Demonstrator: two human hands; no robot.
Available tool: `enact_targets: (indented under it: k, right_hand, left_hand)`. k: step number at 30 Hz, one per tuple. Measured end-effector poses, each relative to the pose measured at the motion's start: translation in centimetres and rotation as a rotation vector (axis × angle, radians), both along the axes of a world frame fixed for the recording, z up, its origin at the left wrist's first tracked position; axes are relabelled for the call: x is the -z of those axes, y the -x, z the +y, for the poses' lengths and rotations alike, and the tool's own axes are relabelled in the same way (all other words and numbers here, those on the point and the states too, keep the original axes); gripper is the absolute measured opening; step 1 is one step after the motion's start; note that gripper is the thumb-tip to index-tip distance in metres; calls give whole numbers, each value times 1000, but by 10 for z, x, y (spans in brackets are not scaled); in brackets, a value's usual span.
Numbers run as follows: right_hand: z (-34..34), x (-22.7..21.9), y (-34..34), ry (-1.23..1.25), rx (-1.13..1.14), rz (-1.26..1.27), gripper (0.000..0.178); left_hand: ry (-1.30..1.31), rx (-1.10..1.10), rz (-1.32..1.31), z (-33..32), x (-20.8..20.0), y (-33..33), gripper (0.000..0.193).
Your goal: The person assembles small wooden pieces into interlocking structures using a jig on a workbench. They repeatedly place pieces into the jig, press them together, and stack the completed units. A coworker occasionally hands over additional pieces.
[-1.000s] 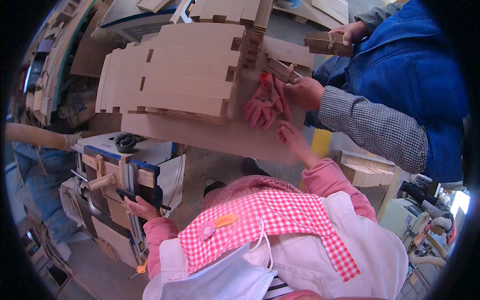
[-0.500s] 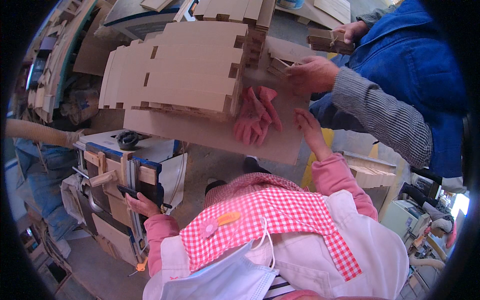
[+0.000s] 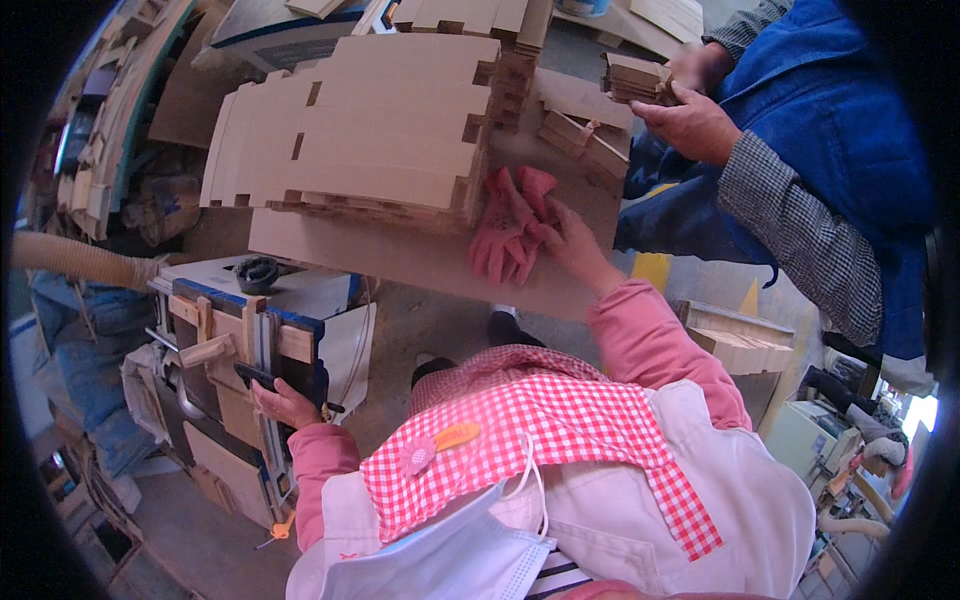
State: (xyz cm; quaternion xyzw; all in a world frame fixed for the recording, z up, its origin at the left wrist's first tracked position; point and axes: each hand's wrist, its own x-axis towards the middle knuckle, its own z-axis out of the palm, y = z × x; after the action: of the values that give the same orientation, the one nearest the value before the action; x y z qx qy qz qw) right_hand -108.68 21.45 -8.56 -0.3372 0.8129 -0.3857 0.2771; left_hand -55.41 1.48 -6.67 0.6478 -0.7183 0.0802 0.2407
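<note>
While right hand [image 3: 579, 246] touches pink gloves [image 3: 505, 235], left hand [image 3: 287, 404] meets dark flat object [image 3: 256, 377]
Gloves on table [image 3: 400, 260], beside stacked boards [image 3: 390, 120]; can't tell if either hand pinches. Sideways tug might snag gloves on boards, shifting them. Bucket [image 3: 581, 7] at top edge, contents out of view

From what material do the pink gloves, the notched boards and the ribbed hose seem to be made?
Pink gloves: fabric or rubber, unclear which; matt, limp folds.
Notched boards: probably wood or fibreboard, bare-looking; plain tan faces.
Ribbed hose: perhaps flexible plastic, matt; regular rings.
</note>
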Motion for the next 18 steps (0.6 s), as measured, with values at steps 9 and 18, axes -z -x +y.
enact_targets:
  k: [9,18]
  right_hand:
    - [13,-26,26,80,-7,261,41]
    - [18,-24,108,42,87,712,51]
  left_hand:
    - [2,4,23,1,-3,4,62]
    - [14,-25,-38,1,-2,5,62]
